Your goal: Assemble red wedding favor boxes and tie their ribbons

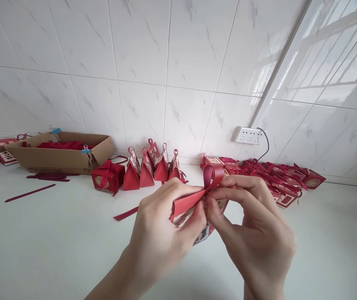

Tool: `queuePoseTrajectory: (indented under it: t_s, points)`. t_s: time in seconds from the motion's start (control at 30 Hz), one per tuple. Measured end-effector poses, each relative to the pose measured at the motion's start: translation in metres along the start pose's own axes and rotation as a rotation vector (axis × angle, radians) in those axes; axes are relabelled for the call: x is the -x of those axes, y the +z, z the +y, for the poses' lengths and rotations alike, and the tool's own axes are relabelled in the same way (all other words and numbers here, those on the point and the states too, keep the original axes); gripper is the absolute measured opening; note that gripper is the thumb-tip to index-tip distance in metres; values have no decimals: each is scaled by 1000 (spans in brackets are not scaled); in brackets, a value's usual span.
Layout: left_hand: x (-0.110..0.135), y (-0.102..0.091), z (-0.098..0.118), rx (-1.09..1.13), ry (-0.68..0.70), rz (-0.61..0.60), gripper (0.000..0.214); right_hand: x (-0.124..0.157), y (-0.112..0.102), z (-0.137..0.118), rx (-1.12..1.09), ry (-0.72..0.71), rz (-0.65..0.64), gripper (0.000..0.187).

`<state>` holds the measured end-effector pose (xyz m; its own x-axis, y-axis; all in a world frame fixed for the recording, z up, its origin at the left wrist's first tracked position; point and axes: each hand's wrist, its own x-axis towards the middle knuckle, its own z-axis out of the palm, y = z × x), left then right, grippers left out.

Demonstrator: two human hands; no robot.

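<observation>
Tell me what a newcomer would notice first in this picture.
The two hands at the centre: the left hand grips a small red gift box while the right hand pinches its dark red ribbon into a loop. Behind them, along the tiled wall, stands a row of triangular red boxes, with an open cardboard carton to the left and a heap of flat red boxes to the right.

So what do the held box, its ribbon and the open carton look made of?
Box: red card, matte; it folds in flat creased panels. Ribbon: dark red fabric, probably satin, faint sheen; it curls in a soft loop. Carton: brown cardboard, likely corrugated, plain and dull, flaps bent open.
</observation>
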<state>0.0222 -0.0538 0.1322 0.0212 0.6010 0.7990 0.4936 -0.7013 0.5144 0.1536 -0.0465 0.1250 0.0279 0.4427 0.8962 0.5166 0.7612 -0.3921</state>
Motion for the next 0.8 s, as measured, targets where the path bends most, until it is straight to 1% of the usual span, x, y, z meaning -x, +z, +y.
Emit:
queuePoseTrajectory:
  t_s: [0.17,0.37,0.5,0.57,0.67,0.73,0.8]
  points:
    - [-1,-1,-4,-9,-63,10,12,-4,2,7,18,-93,-35,13]
    - [-2,-2,-5,15,-126,-41,11,-6,-2,16,96,-271,-140,17]
    - [-3,-3,-6,55,-155,-43,10,-7,-4,19,120,-316,-189,20]
    - [-4,-4,-6,104,-184,-45,10,-8,-3,19,67,-264,-155,19]
    - [-5,-5,-6,191,-241,-70,12,-9,-3,20,-50,-91,-99,25]
    - [-5,-6,-5,231,-260,-89,12,-10,-4,19,-107,16,-149,24]
    - [-6,-6,-4,251,-258,-101,11,-10,-7,18,-148,88,-239,15]
